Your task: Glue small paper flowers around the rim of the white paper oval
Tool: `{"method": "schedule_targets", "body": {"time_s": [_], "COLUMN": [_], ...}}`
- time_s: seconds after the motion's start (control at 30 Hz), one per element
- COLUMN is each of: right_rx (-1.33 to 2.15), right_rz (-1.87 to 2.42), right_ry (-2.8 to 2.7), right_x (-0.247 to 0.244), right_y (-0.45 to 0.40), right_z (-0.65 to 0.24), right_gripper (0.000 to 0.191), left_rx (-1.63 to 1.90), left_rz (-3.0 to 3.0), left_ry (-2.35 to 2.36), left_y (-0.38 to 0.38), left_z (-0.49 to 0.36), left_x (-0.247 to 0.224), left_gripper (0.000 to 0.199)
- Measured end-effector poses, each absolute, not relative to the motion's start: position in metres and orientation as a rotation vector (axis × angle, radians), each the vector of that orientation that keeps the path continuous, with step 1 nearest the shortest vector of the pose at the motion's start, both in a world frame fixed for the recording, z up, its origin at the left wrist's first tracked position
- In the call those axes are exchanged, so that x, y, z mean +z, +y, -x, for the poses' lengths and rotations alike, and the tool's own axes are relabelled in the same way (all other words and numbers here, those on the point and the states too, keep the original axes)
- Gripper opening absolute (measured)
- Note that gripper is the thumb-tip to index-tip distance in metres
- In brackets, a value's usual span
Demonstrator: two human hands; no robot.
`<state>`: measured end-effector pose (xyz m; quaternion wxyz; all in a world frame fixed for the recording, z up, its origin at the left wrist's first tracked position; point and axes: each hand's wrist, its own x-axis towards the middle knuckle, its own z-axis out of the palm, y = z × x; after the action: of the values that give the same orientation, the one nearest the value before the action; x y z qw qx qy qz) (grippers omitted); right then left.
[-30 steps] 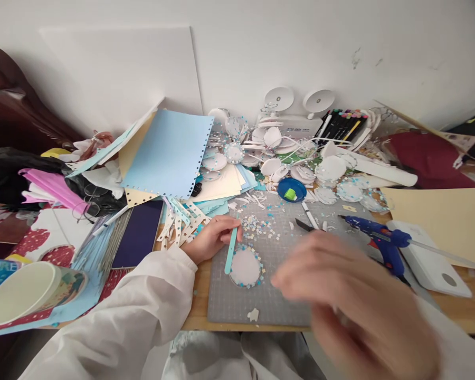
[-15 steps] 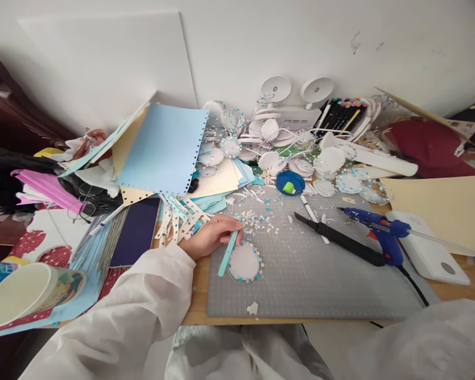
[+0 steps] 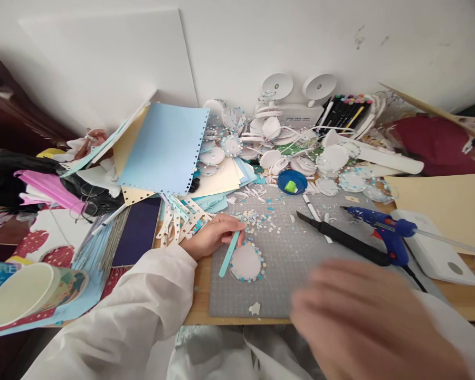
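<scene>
My left hand (image 3: 212, 236) rests at the left edge of the grey cutting mat (image 3: 285, 290). Its fingers pinch a narrow turquoise strip (image 3: 229, 255) that slants down over the mat. Right beside the strip lies a round white disc (image 3: 246, 260) rimmed with small blue and cream star cut-outs. A heap of such loose cut-outs (image 3: 257, 219) is just beyond my fingertips. Over the mat's right front part, my right hand (image 3: 368, 322) is large, close to the camera and smeared by motion. Whether it holds anything I cannot make out.
A black-handled cutter (image 3: 348, 243), a blue glue gun (image 3: 391, 229) and a white flat device (image 3: 439, 250) lie to the right. Behind stand many decorated white discs (image 3: 271, 127) and a blue lid (image 3: 292, 182). A paper cup (image 3: 27, 293) stands at the left.
My right hand has come into view from the lower right, over the mat's front. The left hand keeps its pinch on the turquoise strip. The view has shifted slightly.
</scene>
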<state>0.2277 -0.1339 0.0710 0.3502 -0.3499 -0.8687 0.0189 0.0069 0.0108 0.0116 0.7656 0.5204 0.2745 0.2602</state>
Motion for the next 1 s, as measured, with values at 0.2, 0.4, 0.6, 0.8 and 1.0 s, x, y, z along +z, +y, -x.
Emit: {"method": "schedule_targets", "body": {"time_s": [0.2,0.4,0.6,0.8,1.0], "right_rx": [0.487,0.819,0.939,0.978,0.935], "right_rz": [1.403,1.486,1.506,1.578,1.569], "right_ry": [-2.438,-2.329,-2.201,-2.106,-2.007], "right_x": [0.048,0.020,0.022,0.019,0.015], "right_y": [-0.047,-0.041,-0.047,-0.069,-0.079], "right_z": [-0.200,-0.197,-0.203,-0.227,-0.228], "right_gripper": [0.010,0.009,0.015,0.021,0.027], "left_rx": [0.555,0.552,0.589,0.827,0.907], "left_rz": [-1.113,-1.115,-1.132,-0.848,-0.772], "left_ry": [0.635,0.626,0.620,0.527,0.527], "left_y": [0.011,0.011,0.013,0.018,0.025], "left_z": [-0.008,-0.007,-0.005,-0.002,0.003], "left_x": [0.013,0.012,0.009,0.010,0.010], "left_gripper": [0.041,0.041,0.040,0.038,0.039]}}
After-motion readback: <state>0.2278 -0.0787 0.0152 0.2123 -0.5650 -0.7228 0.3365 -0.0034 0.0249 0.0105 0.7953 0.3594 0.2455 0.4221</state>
